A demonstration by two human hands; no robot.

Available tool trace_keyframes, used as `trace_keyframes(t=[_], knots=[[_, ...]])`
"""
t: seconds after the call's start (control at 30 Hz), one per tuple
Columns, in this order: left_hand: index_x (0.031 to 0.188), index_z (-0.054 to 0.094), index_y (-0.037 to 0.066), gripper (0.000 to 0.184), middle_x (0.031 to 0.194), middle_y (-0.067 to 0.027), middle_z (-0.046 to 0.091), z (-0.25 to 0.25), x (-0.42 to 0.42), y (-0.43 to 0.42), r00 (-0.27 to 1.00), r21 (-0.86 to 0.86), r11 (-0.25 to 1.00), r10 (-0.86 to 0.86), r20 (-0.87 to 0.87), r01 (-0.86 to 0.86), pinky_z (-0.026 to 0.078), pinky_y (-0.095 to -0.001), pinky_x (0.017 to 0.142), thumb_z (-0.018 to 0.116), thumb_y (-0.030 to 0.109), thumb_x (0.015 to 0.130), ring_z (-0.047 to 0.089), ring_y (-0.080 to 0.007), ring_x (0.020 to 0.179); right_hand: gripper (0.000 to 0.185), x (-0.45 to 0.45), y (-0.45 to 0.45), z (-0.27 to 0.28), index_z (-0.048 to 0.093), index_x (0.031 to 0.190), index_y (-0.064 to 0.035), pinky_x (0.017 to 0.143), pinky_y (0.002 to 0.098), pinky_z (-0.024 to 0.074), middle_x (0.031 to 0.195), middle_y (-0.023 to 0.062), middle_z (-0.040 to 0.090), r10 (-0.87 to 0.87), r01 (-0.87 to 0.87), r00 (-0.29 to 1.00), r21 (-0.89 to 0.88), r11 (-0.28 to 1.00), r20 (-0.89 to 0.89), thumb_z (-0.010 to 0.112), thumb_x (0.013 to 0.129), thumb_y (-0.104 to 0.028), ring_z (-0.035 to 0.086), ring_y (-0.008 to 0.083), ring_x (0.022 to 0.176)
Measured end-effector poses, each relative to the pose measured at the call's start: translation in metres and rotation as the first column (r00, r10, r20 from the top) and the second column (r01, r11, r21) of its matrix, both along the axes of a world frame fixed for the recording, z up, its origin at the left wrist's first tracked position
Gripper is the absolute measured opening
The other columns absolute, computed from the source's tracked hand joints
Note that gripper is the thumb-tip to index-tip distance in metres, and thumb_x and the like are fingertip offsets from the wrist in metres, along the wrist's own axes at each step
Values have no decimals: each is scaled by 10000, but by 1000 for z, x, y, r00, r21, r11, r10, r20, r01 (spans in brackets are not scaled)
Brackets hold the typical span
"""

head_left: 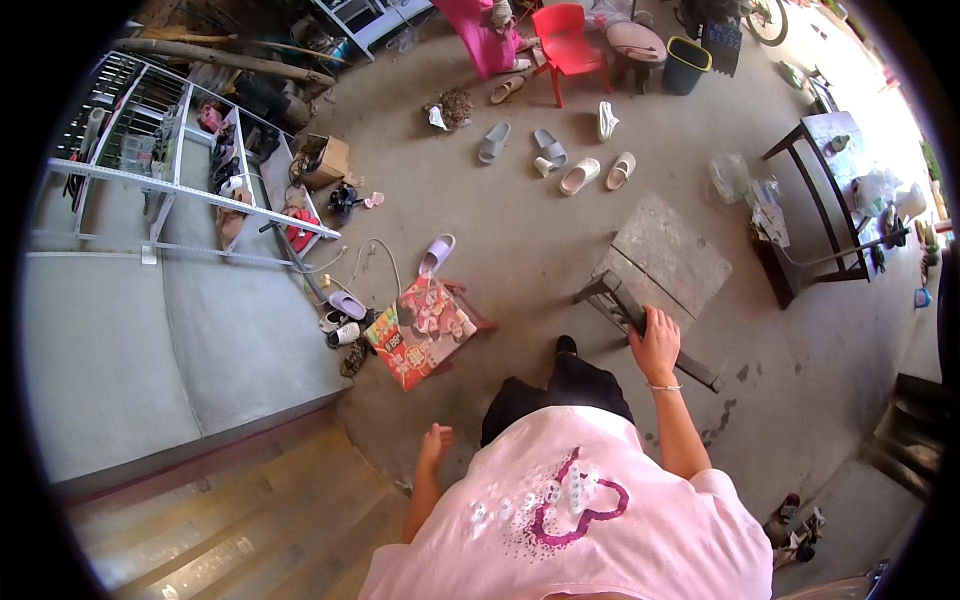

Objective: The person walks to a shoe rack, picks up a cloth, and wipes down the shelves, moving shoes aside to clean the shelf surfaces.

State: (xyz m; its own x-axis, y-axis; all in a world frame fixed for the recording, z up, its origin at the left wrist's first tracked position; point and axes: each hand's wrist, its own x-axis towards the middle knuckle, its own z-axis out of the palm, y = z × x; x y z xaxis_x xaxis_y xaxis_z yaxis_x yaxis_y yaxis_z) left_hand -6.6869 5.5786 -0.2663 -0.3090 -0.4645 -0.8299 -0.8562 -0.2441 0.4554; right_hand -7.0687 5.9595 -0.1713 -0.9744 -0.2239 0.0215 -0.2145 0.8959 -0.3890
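My right hand (pixel 655 345) grips the dark wooden backrest of a worn chair (pixel 675 250), whose square seat lies just beyond the hand. A bracelet is on that wrist. Lower left of the middle hangs my left hand (pixel 436 442), fingers curled and touching no object; whether the fingers are fully closed is too small to tell. Nearest to it is a small red stool (pixel 480 322) with a colourful red printed sheet or box (pixel 420 330) on top.
A metal shoe rack (pixel 180 185) stands at the left. Slippers (pixel 494 143) lie across the floor ahead. A red plastic chair (pixel 570 50), a dark bin (pixel 686 66) and a person in pink (pixel 470 35) are at the top. A table (pixel 835 180) stands at the right.
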Motion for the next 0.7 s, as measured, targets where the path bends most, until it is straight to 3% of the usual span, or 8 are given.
trace_keyframes(t=[0.03,0.07,0.13,0.4,0.47,0.5,0.53,0.7], knots=[[1060,668,46,572,935,-93,667,4,-19,-2,1000,-6,1000,4,5,-4,496,-309,667,329,500,981,612,-163,777,434,-8,-3,1,559,1105,-94,819,398,481,1000,89,621,-15,12,991,29,1000,134,711,735,-261,598,299,966],[1055,670,47,552,920,-87,665,8,-37,-3,998,-41,999,0,-61,-3,485,-296,661,334,480,986,602,-149,762,434,-13,-5,0,559,1105,-94,819,398,481,1000,89,621,-8,5,990,23,1000,139,711,735,-261,598,299,966],[1050,671,48,534,905,-81,664,19,-72,-6,992,-85,996,1,-125,-12,474,-283,655,339,461,990,591,-136,748,366,-18,-11,0,589,1000,-116,695,406,507,904,62,631,-63,59,987,28,998,150,715,737,-337,636,286,844],[1021,674,19,512,909,-84,676,35,-145,-7,977,-136,979,-172,-125,155,513,-298,746,349,414,1000,623,-160,781,362,-19,-14,9,598,999,-109,687,413,511,936,85,648,-75,72,986,25,997,149,702,753,-353,640,302,852],[970,692,19,543,847,-108,677,-9,-125,-14,965,-162,969,-210,-156,185,528,-321,717,335,427,1001,633,-180,734,373,-17,-6,11,594,1003,-106,684,423,507,942,97,648,-51,48,987,25,999,151,692,770,-379,634,321,854],[956,702,33,538,830,-104,678,-18,-122,-19,970,-148,968,-220,-107,203,525,-323,708,336,425,999,633,-185,722,404,-16,-4,1,593,998,-105,672,424,504,929,102,646,-47,44,996,36,998,71,686,779,-430,633,326,845],[961,705,48,538,822,-100,676,-27,-119,-25,968,-144,966,-229,-106,213,522,-333,704,339,441,991,629,-188,707,437,-19,-8,4,592,993,-100,663,427,501,920,104,647,-74,64,987,73,995,145,679,782,-473,633,327,839],[975,696,42,538,809,-81,652,-32,-141,-44,984,-101,979,-174,33,176,513,-344,712,343,448,978,618,-189,686,465,-20,-8,-3,593,1042,-76,675,463,483,926,141,647,-60,54,993,62,997,100,665,799,-466,623,368,844]])
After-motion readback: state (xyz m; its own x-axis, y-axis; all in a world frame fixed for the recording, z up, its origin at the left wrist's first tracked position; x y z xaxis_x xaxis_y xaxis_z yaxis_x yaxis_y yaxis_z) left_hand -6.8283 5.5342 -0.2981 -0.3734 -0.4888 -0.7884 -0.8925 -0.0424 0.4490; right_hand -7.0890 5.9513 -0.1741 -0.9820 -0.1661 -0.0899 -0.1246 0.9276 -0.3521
